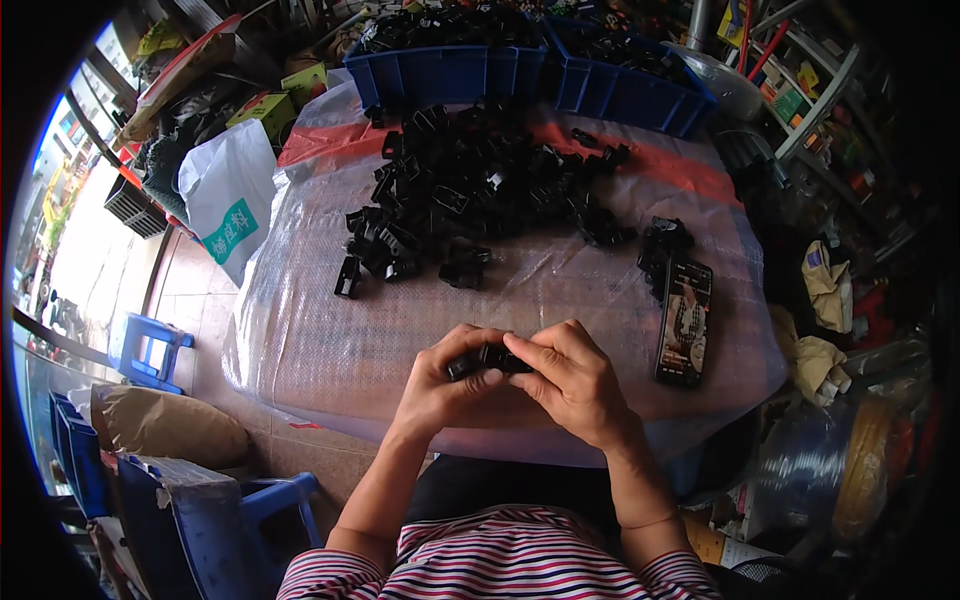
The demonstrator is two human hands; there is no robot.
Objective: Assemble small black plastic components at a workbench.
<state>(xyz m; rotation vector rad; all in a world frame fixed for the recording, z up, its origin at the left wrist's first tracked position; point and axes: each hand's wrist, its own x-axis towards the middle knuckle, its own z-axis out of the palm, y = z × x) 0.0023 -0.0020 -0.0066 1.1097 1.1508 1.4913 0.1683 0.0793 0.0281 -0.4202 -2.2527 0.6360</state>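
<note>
Close to the near edge of the table, my left hand is closed around a small black plastic part, its fingers curled over the top. My right hand pinches the other end of the same part with thumb and forefinger. The hands nearly meet, and they cover most of the piece. Beyond them lies a loose heap of similar black plastic parts. A few stray pieces sit at the heap's near side, just ahead of my hands.
Two blue bins of black parts stand along the far edge. A phone with a lit screen leans against black pieces at the right. Translucent woven plastic sheeting covers the table. Blue stool and blue chair stand at left.
</note>
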